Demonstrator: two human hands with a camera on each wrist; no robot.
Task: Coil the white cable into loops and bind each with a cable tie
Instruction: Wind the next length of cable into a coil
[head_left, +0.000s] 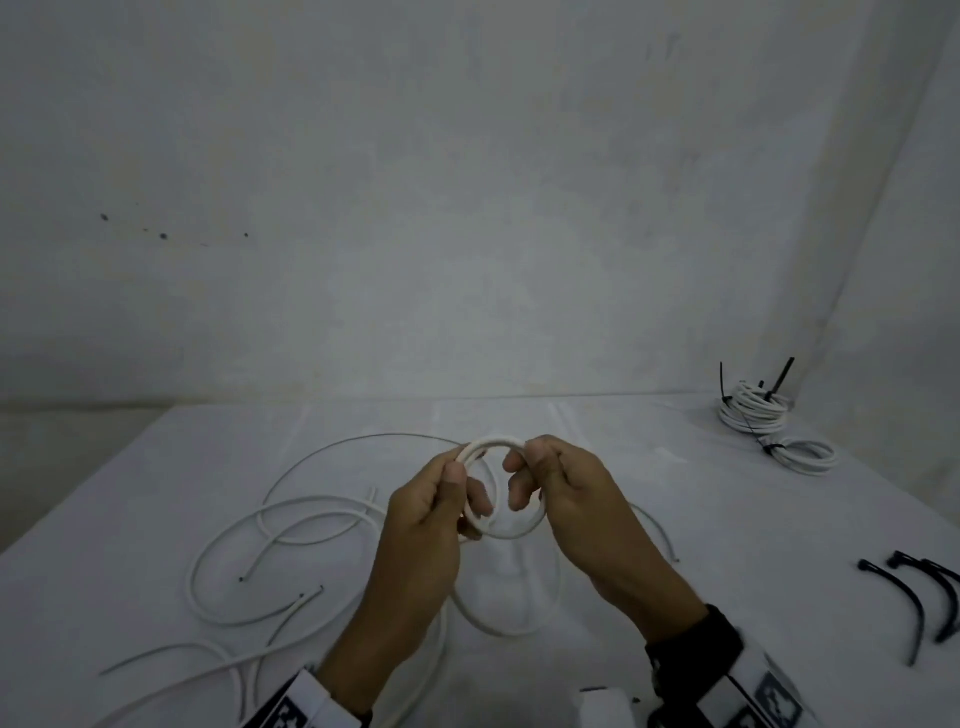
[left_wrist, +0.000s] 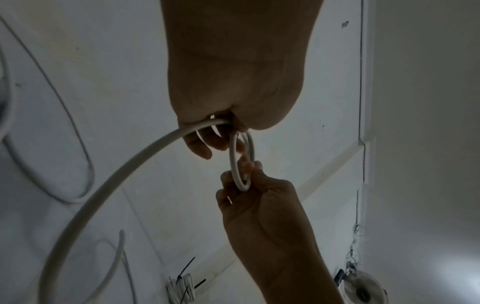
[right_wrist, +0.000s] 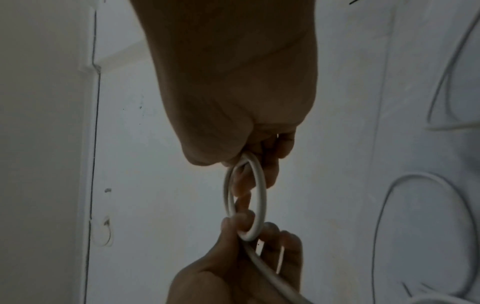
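At lower centre of the head view, both forearms reach up from the bottom edge and meet above the white-covered table (head_left: 649, 467). The left hand (head_left: 431, 514) and right hand (head_left: 571, 493) face each other, fingers curled round opposite sides of a small coil of white cable (head_left: 506, 531) held just off the cloth. The left wrist view alone shows the cable's free length (left_wrist: 124, 170) arcing away from under the left palm. Bound coils (head_left: 753, 410) lie at far right; loose black cable ties (head_left: 906, 597) sit at the right edge.
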